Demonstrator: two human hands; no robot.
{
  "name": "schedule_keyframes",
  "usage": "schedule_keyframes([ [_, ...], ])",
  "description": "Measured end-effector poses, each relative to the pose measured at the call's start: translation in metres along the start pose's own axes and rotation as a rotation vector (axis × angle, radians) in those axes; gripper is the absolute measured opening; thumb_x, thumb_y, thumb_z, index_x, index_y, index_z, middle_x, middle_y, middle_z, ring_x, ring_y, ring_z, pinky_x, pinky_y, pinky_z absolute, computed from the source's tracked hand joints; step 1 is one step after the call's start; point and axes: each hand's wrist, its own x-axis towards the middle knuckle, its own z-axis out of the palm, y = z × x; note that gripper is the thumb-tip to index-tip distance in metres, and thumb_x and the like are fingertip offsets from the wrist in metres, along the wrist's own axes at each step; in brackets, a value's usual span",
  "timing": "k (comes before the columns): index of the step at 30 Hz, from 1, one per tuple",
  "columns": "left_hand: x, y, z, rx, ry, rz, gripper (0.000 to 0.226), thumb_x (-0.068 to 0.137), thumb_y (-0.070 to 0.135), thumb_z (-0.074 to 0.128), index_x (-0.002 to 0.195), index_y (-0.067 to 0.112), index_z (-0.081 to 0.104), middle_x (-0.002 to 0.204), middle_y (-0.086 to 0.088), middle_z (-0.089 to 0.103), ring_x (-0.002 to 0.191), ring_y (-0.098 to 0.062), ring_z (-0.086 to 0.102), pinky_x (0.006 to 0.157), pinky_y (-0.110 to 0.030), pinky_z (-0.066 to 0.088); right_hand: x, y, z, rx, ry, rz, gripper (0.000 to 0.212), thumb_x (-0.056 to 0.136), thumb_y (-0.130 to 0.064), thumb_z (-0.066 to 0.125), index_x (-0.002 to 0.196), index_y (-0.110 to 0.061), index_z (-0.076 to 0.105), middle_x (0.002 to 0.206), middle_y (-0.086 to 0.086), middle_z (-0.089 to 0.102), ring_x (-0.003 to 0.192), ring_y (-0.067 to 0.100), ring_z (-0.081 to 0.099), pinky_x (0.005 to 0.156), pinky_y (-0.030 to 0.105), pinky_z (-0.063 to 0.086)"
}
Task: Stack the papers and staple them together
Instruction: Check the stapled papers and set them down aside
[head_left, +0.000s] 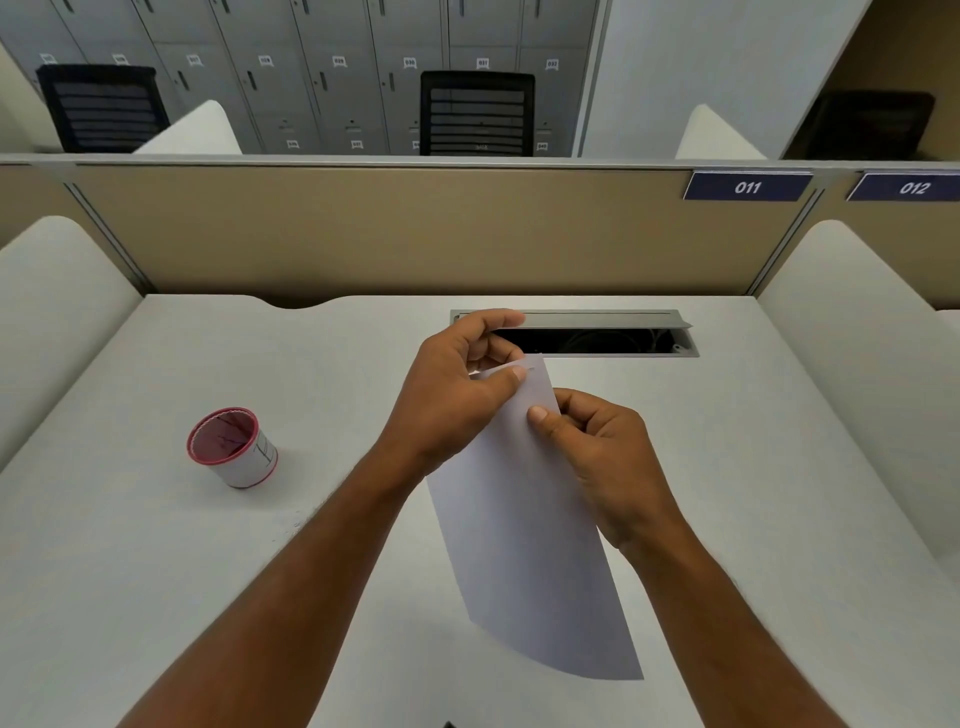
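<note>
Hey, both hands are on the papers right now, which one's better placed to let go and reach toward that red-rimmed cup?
Left. The cup stands on the desk on the left hand's side, with bare desk between. The right hand pinches the papers at their right edge and could probably hold them alone.

This is an office, with a white tabletop between low walls, number signs on the far wall, black chairs and grey lockers behind.
</note>
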Motion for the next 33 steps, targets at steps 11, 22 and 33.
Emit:
schedule_keyframes([
  [11,0.001,-0.007,0.002,0.005,0.026,0.011,0.039,0.092,0.015,0.068,0.130,0.020,0.060,0.099,0.005,0.071,0.099,-0.009,0.067,0.087,-0.013,0.053,0.001,0.004,0.002,-0.018,0.001,-0.024,0.012,0.088,-0.045,0.059,0.092,-0.040,0.069,0.091,-0.021,0.072,0.082,0.007,0.070,0.065,0.018,0.059],
  [22,-0.060,-0.026,0.057,0.056,0.261,0.028,0.042,0.094,0.040,0.052,0.135,0.037,0.045,0.154,0.008,0.038,0.142,0.001,0.031,0.110,-0.006,0.027,0.002,-0.009,0.014,-0.090,0.375,-0.231,0.008,0.095,-0.035,0.058,0.096,-0.040,0.064,0.081,-0.037,0.064,0.083,-0.006,0.065,0.058,0.004,0.049],
  [33,-0.055,-0.039,0.037,-0.327,0.237,-0.238,0.026,0.099,0.034,0.053,0.124,0.031,0.061,0.111,0.008,0.072,0.097,-0.016,0.072,0.081,-0.038,0.063,-0.005,-0.003,0.027,0.114,0.069,-0.162,0.034,0.093,-0.041,0.054,0.120,-0.028,0.067,0.116,-0.018,0.069,0.109,0.001,0.064,0.089,0.020,0.053],
])
